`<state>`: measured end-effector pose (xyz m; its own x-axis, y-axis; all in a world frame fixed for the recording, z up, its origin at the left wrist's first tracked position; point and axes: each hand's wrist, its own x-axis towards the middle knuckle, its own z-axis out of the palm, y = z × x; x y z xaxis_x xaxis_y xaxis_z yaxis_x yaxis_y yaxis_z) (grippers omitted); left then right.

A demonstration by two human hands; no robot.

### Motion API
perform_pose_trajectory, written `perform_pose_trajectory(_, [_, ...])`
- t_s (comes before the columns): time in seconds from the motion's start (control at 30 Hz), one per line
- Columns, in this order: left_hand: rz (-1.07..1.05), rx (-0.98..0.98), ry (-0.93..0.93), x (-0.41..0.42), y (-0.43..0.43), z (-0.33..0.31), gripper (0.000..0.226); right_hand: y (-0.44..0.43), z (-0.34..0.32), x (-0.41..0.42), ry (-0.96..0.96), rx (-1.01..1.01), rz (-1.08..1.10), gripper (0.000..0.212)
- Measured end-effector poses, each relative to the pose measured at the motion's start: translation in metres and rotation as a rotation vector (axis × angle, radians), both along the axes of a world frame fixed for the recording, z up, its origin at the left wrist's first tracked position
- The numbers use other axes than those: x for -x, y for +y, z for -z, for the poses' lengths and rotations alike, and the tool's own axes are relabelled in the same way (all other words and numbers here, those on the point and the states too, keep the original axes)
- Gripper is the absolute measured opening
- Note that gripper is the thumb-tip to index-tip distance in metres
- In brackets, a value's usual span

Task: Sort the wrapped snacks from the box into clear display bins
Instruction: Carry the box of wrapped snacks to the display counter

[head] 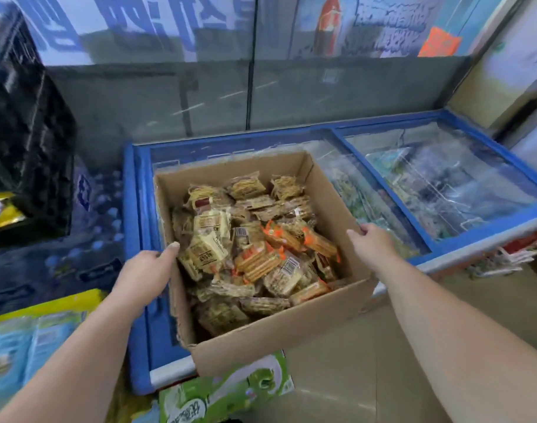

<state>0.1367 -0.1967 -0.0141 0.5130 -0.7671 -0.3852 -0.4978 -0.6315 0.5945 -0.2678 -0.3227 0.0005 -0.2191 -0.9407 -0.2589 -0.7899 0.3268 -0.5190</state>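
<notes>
An open cardboard box (279, 334) rests on the glass top of a blue-framed chest freezer (438, 242). It is filled with several wrapped snacks (252, 242), most in tan and yellow wrappers, some with orange ends. My left hand (145, 271) grips the box's left wall, thumb over the rim. At the right wall, my right hand (372, 242) grips the top edge, fingers curled over it. No clear display bins are in view.
Black crates (26, 148) stack at the left, with packs of bottled water (87, 233) beside them. A green carton (227, 392) lies on the floor under the box's front. Blue and yellow packs (26, 340) sit lower left. Tiled floor (352, 361) lies at the right.
</notes>
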Motion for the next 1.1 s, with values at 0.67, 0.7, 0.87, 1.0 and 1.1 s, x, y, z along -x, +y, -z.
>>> perform_pose_trajectory(0.67, [0.465,0.096,-0.215,0.157,-0.111,-0.066,0.041,0.040,-0.011,0.190,0.229,0.062,0.155,0.039])
perform_pose_trajectory(0.7, [0.511,0.109,-0.218,0.183,-0.119,-0.068,0.041,0.050,-0.012,0.216,0.222,0.069,0.203,0.043])
perform_pose_trajectory(0.87, [0.684,0.129,-0.229,0.333,-0.154,-0.071,0.044,0.091,-0.011,0.356,0.236,0.098,0.390,0.053])
perform_pose_trajectory(1.0, [0.776,0.124,-0.226,0.461,-0.175,-0.069,0.044,0.115,-0.007,0.464,0.264,0.137,0.500,0.057])
perform_pose_trajectory(1.1, [0.856,0.129,-0.219,0.556,-0.191,-0.070,0.044,0.128,-0.008,0.543,0.277,0.124,0.554,0.057])
